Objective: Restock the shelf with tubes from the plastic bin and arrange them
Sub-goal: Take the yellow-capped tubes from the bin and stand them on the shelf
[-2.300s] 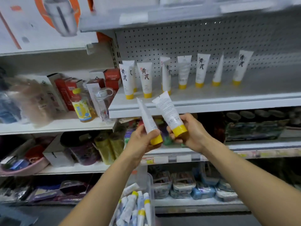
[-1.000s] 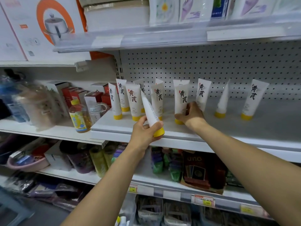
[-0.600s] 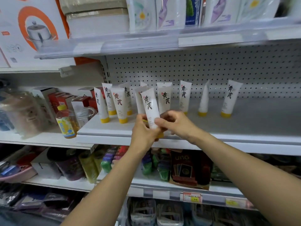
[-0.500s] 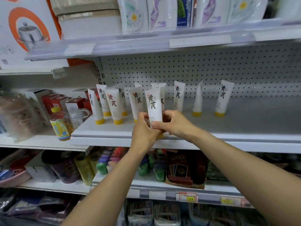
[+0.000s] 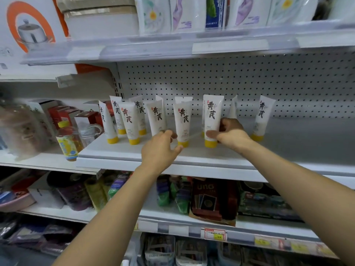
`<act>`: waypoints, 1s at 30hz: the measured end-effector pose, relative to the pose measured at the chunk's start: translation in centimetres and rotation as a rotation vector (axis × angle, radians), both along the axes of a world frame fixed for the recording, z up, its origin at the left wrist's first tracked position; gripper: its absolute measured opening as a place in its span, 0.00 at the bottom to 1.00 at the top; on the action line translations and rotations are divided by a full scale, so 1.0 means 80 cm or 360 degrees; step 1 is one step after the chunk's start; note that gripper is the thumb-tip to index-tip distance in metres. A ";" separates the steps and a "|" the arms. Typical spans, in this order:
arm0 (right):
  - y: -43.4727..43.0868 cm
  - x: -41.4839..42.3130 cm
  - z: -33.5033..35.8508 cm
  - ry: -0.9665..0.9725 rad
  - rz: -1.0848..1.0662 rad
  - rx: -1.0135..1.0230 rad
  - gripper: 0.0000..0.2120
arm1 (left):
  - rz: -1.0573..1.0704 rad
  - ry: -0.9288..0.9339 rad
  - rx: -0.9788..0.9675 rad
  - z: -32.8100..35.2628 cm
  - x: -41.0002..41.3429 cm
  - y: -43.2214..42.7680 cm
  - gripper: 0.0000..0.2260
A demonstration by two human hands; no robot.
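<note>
White tubes [image 5: 130, 120] with yellow caps stand cap-down in a loose row on the shelf [image 5: 134, 156]. The right hand [image 5: 231, 136] pinches one tube [image 5: 212, 120] low down, thumb in front and fingers behind. It is upright, its cap on the shelf. At that hand's nine o'clock the left hand [image 5: 160, 148] is loosely spread and holds nothing. Its fingertips are by the next tube [image 5: 183, 121]; touching or not, I cannot tell. A juice bottle [image 5: 67, 141] stands far off at nine o'clock.
</note>
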State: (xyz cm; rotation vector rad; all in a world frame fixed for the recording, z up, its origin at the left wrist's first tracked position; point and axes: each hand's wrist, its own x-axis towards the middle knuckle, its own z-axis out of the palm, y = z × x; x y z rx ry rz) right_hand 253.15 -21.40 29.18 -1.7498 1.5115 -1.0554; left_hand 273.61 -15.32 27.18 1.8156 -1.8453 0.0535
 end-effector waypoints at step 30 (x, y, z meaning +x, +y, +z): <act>0.011 0.021 -0.027 0.0220 -0.0224 0.0088 0.26 | 0.0009 -0.0107 -0.0023 -0.013 0.038 0.016 0.14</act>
